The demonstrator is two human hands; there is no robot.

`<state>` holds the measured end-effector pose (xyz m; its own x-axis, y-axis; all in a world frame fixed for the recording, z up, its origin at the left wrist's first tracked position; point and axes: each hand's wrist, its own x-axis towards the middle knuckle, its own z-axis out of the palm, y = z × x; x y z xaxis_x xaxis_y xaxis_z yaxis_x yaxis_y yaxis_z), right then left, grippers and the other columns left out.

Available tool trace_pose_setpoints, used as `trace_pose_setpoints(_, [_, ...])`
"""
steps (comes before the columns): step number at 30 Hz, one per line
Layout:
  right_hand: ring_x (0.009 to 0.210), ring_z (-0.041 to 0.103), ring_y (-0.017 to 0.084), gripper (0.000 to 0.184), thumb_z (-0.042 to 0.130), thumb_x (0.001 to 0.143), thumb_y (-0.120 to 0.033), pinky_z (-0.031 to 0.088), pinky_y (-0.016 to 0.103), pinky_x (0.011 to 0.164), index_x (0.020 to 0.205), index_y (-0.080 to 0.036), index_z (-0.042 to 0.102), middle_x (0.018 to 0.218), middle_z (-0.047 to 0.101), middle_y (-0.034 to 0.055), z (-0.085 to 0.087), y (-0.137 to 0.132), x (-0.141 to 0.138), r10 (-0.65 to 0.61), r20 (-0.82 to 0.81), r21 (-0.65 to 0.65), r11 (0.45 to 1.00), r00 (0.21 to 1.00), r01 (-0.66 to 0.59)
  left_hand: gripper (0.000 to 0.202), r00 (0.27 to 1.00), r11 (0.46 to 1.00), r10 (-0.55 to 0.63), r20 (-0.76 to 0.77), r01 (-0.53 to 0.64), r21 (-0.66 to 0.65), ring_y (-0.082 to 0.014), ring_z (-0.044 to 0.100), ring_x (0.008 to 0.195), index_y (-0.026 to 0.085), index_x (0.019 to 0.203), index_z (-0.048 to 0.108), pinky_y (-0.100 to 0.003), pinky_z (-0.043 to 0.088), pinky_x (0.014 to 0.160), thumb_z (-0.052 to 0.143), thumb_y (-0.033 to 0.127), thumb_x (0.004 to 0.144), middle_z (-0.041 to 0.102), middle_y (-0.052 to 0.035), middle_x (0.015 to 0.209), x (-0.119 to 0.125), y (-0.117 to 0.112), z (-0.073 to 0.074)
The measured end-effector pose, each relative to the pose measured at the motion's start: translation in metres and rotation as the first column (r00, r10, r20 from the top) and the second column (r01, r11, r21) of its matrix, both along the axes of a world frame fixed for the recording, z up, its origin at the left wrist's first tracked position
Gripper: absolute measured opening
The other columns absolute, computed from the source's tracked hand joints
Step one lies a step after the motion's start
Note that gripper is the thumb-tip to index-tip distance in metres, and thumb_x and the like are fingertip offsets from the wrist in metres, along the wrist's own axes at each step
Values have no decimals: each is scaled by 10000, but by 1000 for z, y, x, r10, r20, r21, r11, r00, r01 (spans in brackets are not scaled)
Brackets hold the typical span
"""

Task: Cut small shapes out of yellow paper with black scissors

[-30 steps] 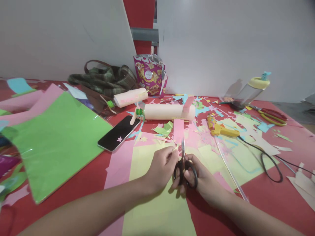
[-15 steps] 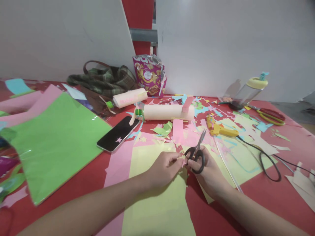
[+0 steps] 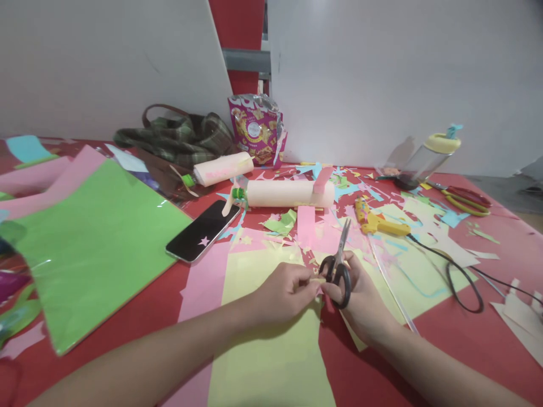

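My right hand (image 3: 360,297) grips scissors (image 3: 339,257), now swung aside | my left hand (image 3: 288,291) pinches a small paper piece (image 3: 317,279) | snipping apparently paused.

Black-handled scissors (image 3: 341,257) and a small paper scrap (image 3: 317,280) in hand over a yellow sheet (image 3: 271,362)
The left hand (image 3: 286,291) pinches the scrap beside the right hand (image 3: 358,297), which holds the scissors, blades pointing away. Beyond lie a smartphone (image 3: 212,224) bearing a pink star (image 3: 204,241), a paper-wrapped bottle (image 3: 284,193) and, rightward, a yellow glue gun (image 3: 386,226).
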<state>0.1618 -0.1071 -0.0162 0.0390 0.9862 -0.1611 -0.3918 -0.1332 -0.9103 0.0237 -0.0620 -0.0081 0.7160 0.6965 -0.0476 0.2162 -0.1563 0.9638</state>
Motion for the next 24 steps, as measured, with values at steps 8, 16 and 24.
trace_pose_setpoints(8, [485, 402, 54, 331, 573, 644, -34, 333, 170, 424, 759, -239, 340, 706, 425, -62, -1, -2, -1, 20, 79, 6, 1000, 997, -20, 276, 993, 990, 101, -60, -94, 107, -79, 378, 517, 139, 535, 444, -194, 285, 485, 365, 246, 776, 420, 23, 530, -1, 1, 0])
trace_pose_setpoints(16, [579, 435, 80, 344, 600, 622, -43, 354, 179, 492, 763, -232, 349, 692, 429, -58, -2, 0, 0, -74, 115, 22, 997, 991, 72, 262, 989, 989, 148, 18, -148, 9, -70, 363, 527, 142, 553, 412, -183, 296, 503, 361, 246, 788, 401, 35, 552, 1, 1, 2])
trace_pose_setpoints(24, [520, 419, 70, 332, 623, 625, -104, 337, 169, 443, 758, -235, 350, 691, 446, -58, -5, 1, 1, -75, 108, 19, 997, 991, 73, 260, 995, 993, 50, -89, -41, 108, -77, 381, 538, 137, 597, 477, -197, 300, 520, 355, 256, 793, 429, 23, 570, 0, 2, -1])
